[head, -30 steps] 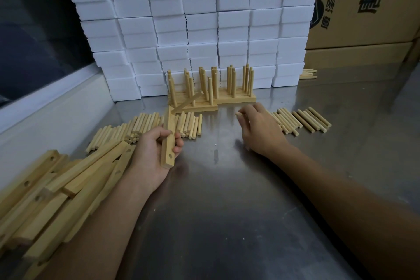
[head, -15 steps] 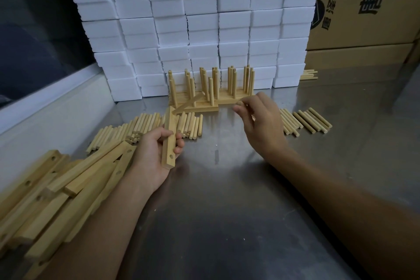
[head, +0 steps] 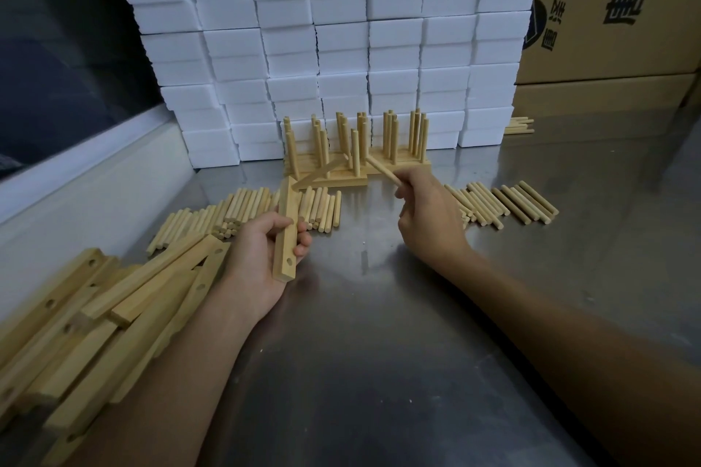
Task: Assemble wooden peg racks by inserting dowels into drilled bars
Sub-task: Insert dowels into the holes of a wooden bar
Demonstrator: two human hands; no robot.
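My left hand [head: 261, 258] grips a drilled wooden bar [head: 287, 231] near its middle, held lengthwise with one hole showing near its close end. My right hand [head: 428, 216] pinches a single dowel [head: 383, 171] that points up and left, a hand's width to the right of the bar. Finished peg racks [head: 356, 152] with upright dowels stand behind both hands. Loose dowels lie in a left pile [head: 242, 216] behind the bar and in a right row [head: 508, 203]. A heap of drilled bars [head: 95, 318] lies at the left.
The work surface is a steel table [head: 379, 334]. Stacked white foam blocks [head: 322, 42] form a wall behind the racks. Cardboard boxes [head: 614, 11] stand at the back right, with a few dowels [head: 519, 125] at their foot. A white ledge [head: 76, 178] borders the table's left.
My right hand rose from the table by the right row of dowels and now holds one dowel in the air, shifted toward the bar. The left hand with the bar stayed put.
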